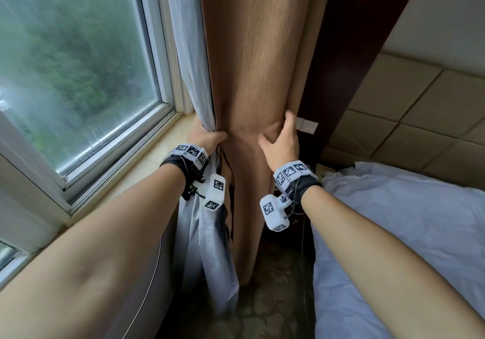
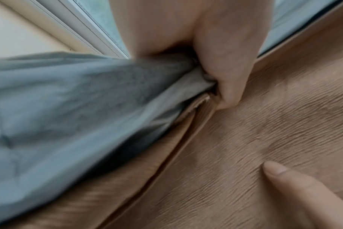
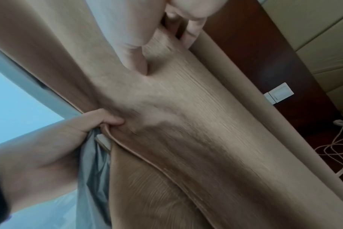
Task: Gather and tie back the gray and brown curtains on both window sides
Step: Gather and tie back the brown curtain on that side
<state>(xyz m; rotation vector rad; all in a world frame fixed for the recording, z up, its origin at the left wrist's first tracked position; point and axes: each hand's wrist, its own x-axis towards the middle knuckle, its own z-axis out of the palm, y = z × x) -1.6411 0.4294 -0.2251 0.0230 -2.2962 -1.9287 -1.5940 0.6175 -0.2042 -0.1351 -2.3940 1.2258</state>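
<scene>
A ribbed brown curtain (image 1: 257, 63) hangs in front of me, with a thin gray curtain (image 1: 191, 58) bunched along its left edge by the window. My left hand (image 1: 203, 135) grips both layers together at sill height; in the left wrist view its thumb (image 2: 227, 74) presses the gray curtain (image 2: 78, 99) against the brown curtain (image 2: 264, 131). My right hand (image 1: 282, 139) wraps the brown curtain's right edge, thumb in front and fingers curled behind the fold, as the right wrist view shows on the brown curtain (image 3: 186, 108). No tie-back is visible.
The window (image 1: 73, 71) and its pale sill (image 1: 157, 155) lie to the left. A dark wooden panel (image 1: 349, 50) with a white switch (image 1: 307, 125) stands behind the curtain. A bed with white sheets (image 1: 393, 220) is at the right; white cables (image 3: 335, 148) lie on the floor.
</scene>
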